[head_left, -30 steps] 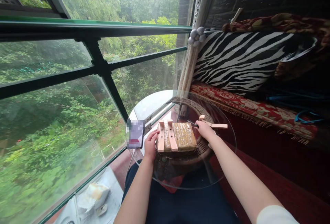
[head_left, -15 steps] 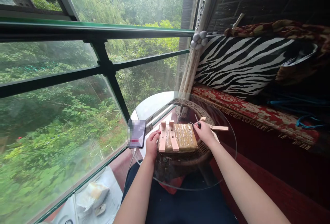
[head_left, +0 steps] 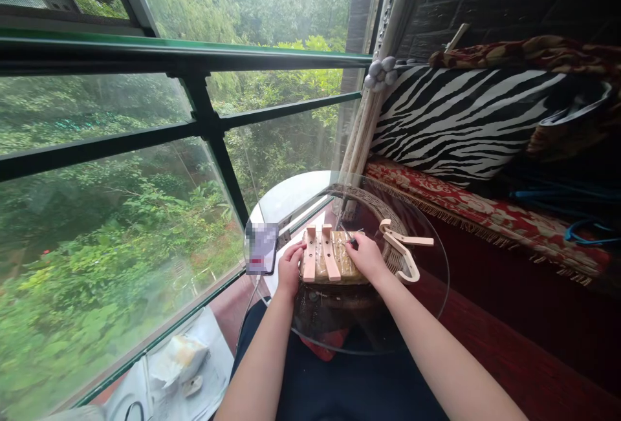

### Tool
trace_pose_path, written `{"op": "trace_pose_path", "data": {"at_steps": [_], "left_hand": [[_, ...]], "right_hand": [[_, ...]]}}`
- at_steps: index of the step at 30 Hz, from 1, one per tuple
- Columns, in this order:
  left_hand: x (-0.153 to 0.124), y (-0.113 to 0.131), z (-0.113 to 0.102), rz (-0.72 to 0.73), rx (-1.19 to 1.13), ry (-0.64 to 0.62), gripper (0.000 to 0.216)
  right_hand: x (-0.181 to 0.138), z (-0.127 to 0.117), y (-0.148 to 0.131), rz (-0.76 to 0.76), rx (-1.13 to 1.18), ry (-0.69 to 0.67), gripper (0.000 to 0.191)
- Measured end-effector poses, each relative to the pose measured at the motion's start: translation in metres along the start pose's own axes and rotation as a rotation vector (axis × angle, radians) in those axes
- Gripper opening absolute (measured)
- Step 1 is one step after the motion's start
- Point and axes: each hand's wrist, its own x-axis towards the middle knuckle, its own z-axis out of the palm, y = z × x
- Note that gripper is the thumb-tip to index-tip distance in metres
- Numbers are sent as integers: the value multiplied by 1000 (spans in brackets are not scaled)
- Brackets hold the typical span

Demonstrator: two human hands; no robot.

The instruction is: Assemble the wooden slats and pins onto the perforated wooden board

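The left hand (head_left: pixel 290 269) presses on the left edge of a small wooden frame (head_left: pixel 326 259), its fingers curled against the outer slat to steady it, while the right hand (head_left: pixel 365 257) lies over the frame's right half with its fingers pinched narrow on a thin dark tool (head_left: pixel 350 238) whose tip points at the upper edge of the yellowish panel. The frame sits at the middle of a round glass table (head_left: pixel 427 291), above a wicker basket (head_left: pixel 383 214) that shows through the glass (what the basket holds, if anything, is too dark to tell). By the look of it, the work in hand is fine picking or threading along the panel's rows; the next move calls for a steady left hand and a small, exact placing of the tool tip. A forked wooden piece (head_left: pixel 405 249) lies just beside the right hand, and a phone (head_left: pixel 261 248) on a cable rests near the left.
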Motion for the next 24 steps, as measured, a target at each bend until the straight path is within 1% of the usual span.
{"op": "trace_pose_path", "data": {"at_steps": [5, 8, 11, 13, 17, 20, 24], "left_hand": [[1, -1, 0, 27, 7, -14, 31], [0, 5, 1, 61, 23, -32, 26], [-1, 20, 2, 73, 89, -107, 23], [0, 32, 4, 67, 176, -162, 23], [11, 50, 8, 76, 370, -218, 29], [24, 52, 11, 43, 411, -266, 35], [34, 46, 15, 22, 477, -274, 41]], "right_hand": [[-4, 4, 0, 20, 57, 63, 14], [-4, 6, 1, 48, 90, 105, 14], [-2, 6, 3, 103, 149, 128, 14], [-1, 6, 4, 143, 184, 133, 14], [-2, 6, 6, 172, 243, 131, 16], [-3, 8, 7, 163, 263, 131, 15], [-3, 10, 6, 150, 294, 137, 15]]}}
